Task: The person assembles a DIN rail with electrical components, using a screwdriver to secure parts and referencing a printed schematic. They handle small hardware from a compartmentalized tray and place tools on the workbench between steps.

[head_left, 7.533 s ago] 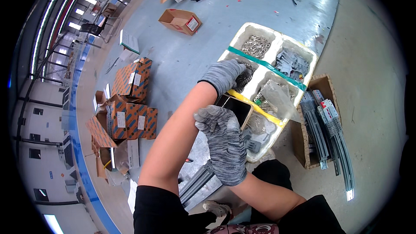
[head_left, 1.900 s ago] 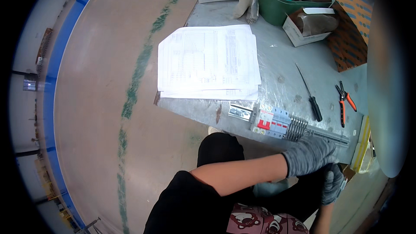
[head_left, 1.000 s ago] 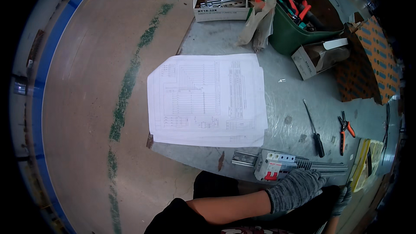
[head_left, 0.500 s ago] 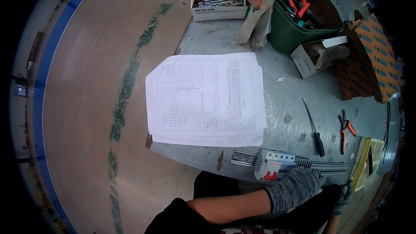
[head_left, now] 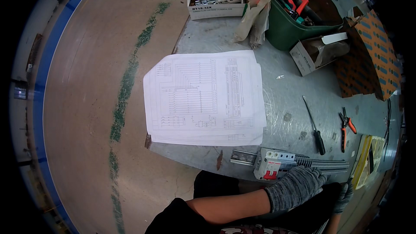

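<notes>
A DIN rail (head_left: pixel 243 157) lies along the table's near edge, carrying a white circuit breaker (head_left: pixel 268 167) with a red toggle and a row of grey terminal blocks (head_left: pixel 331 167). My left hand (head_left: pixel 297 186), in a grey knitted glove, is at the near side of the terminal blocks, right of the breaker. Its fingers are curled, and the glove's back hides what they hold, if anything. Farther right, my gloved right hand (head_left: pixel 343 198) is beside the rail's right end, below the table edge. Its fingers are largely hidden by my dark-clothed leg.
Wiring diagram sheets (head_left: pixel 203 99) overlap the table's left edge. A screwdriver (head_left: pixel 315 128) and orange-handled wire strippers (head_left: pixel 345 130) lie to the right, near a yellow-edged tray (head_left: pixel 368 160). Behind stand a green tool bin (head_left: pixel 284 34), a box of metal parts (head_left: pixel 216 12), and cardboard (head_left: pixel 372 60).
The view has shifted slightly, so the table things sit a little higher in the picture. Both hands stay practically in the same place.
</notes>
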Demonstrator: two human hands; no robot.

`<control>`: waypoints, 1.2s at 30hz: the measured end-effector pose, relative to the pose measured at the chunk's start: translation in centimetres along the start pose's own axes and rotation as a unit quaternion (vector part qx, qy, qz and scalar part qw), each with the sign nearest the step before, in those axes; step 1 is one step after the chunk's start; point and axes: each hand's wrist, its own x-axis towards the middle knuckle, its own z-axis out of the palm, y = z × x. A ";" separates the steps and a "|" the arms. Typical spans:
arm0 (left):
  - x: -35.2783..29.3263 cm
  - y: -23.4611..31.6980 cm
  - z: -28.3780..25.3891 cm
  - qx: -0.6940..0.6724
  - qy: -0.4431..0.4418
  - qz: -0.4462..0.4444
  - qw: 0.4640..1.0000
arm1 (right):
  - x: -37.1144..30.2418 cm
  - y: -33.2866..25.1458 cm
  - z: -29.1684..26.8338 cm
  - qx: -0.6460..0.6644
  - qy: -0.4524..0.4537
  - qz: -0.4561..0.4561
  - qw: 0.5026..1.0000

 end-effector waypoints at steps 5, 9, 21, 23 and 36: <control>0.0 -0.1 -0.1 0.000 0.005 0.004 1.000 | 0.0 3.8 -1.5 -0.023 -0.046 0.001 0.999; 0.4 -0.3 0.0 -0.002 -0.017 0.001 1.000 | 0.1 2.6 -1.2 -0.031 -0.046 0.007 0.998; 0.1 -0.4 0.3 0.008 0.035 0.029 0.999 | 0.3 2.2 -1.1 -0.057 -0.049 -0.001 0.997; 0.0 -0.3 0.2 0.011 0.038 0.026 0.999 | 0.3 2.0 -0.8 -0.057 -0.040 -0.010 0.998; 0.2 -0.7 0.6 0.020 0.033 0.034 0.999 | 0.4 1.3 -0.6 -0.056 -0.030 -0.003 0.998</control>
